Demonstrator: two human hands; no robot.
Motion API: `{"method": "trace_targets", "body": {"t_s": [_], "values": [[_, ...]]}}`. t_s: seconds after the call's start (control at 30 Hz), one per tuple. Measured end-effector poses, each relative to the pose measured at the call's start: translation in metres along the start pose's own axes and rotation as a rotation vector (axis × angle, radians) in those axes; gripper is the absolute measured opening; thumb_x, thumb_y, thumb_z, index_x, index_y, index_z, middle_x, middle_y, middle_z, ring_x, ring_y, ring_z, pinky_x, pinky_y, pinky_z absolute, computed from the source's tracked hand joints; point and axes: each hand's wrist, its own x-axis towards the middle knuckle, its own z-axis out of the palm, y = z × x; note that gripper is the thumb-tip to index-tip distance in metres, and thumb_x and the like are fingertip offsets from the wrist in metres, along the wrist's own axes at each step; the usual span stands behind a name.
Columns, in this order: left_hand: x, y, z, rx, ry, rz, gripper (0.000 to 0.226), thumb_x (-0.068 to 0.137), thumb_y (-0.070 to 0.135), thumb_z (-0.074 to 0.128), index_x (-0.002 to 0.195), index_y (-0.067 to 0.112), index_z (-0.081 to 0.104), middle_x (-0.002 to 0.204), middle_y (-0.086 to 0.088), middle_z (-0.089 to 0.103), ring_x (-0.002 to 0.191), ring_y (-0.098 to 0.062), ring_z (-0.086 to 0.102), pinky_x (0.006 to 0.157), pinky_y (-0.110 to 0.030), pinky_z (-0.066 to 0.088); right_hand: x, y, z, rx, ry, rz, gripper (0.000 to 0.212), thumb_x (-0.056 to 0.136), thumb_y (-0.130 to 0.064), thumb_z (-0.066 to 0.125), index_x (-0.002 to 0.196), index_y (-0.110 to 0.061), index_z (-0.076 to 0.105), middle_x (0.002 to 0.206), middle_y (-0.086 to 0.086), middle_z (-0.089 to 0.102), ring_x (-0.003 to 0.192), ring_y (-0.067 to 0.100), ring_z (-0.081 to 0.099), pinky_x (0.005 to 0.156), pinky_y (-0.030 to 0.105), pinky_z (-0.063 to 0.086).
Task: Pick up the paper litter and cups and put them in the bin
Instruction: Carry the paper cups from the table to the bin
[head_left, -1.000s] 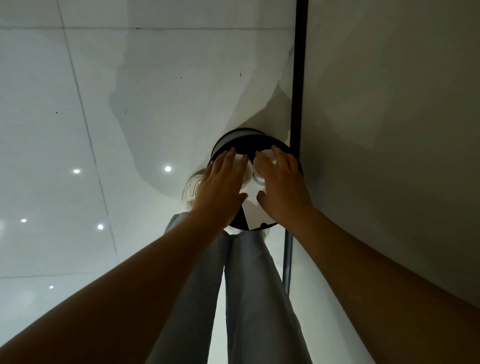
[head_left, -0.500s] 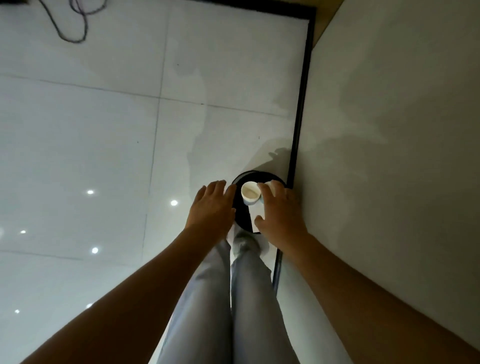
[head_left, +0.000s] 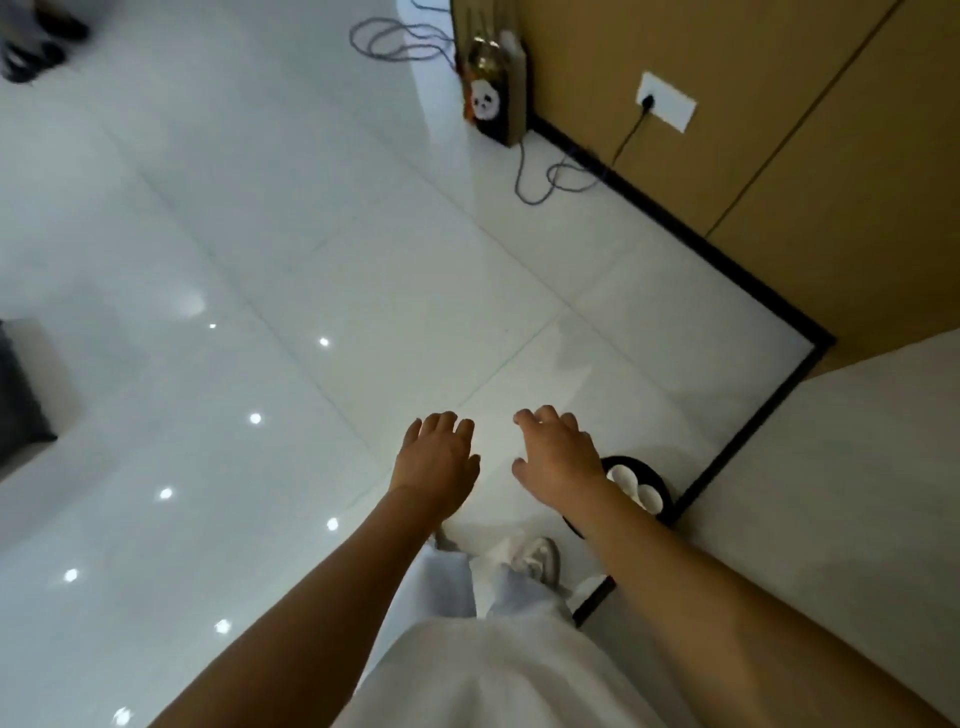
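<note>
A round black bin (head_left: 658, 480) stands on the white tiled floor in the corner by the wall, partly hidden behind my right forearm. White cups (head_left: 636, 486) show inside it. My left hand (head_left: 436, 462) hovers palm down over the floor, left of the bin, with its fingers apart and nothing in it. My right hand (head_left: 556, 457) hangs just left of the bin's rim, fingers loosely curled and apart, holding nothing.
A tan wall with a black skirting (head_left: 727, 260) runs along the right, with a white socket (head_left: 666, 101) and a grey cable (head_left: 550, 176) looping on the floor. A panda-print bag (head_left: 491, 98) stands at the back. My shoe (head_left: 537, 561) is beside the bin.
Both hands have lifted away from the bin's opening and moved left; the cups stay in the bin. The view has risen and turned to show more of the floor and the tan wall.
</note>
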Motion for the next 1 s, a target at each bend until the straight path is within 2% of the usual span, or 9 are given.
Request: {"method": "trace_targets", "body": {"t_s": [0.23,0.6,0.8,1.0], "values": [[-0.115,-0.144,0.003,-0.184,0.117,-0.345,0.047,0.098,0.037,0.040,0.139,0.016,0.037,0.142,-0.004,0.041,0.133,-0.022,0.035,0.115,-0.038,0.024,-0.003,-0.180,0.004,-0.220,-0.032,-0.313,0.046,0.091,-0.023,0.052,0.135,-0.018,0.039,0.131,0.007,0.043,0.119,0.029,0.041,0.089,0.036,0.039],[-0.317,-0.381,0.061,-0.349,0.208,-0.742,0.047,0.098,0.036,0.041,0.140,0.016,0.036,0.145,-0.004,0.039,0.136,-0.021,0.032,0.117,-0.039,0.020,-0.047,-0.491,0.137,-0.436,-0.109,-0.728,0.050,0.090,-0.022,0.052,0.138,-0.017,0.038,0.132,0.008,0.044,0.118,0.028,0.042,0.090,0.037,0.040],[-0.396,-0.468,0.092,-0.478,0.234,-0.961,0.047,0.098,0.036,0.040,0.140,0.015,0.037,0.142,-0.005,0.041,0.133,-0.023,0.035,0.115,-0.038,0.023,-0.066,-0.610,0.193,-0.560,-0.181,-0.939,0.050,0.090,-0.025,0.053,0.137,-0.017,0.038,0.132,0.008,0.043,0.119,0.028,0.042,0.091,0.037,0.041],[-0.432,-0.549,0.113,-0.609,0.250,-1.130,0.047,0.097,0.037,0.041,0.138,0.015,0.039,0.138,-0.005,0.045,0.128,-0.023,0.040,0.111,-0.036,0.028,-0.052,-0.710,0.232,-0.677,-0.268,-1.049,0.052,0.089,-0.025,0.054,0.137,-0.017,0.038,0.132,0.008,0.044,0.118,0.029,0.042,0.092,0.038,0.043]]}}
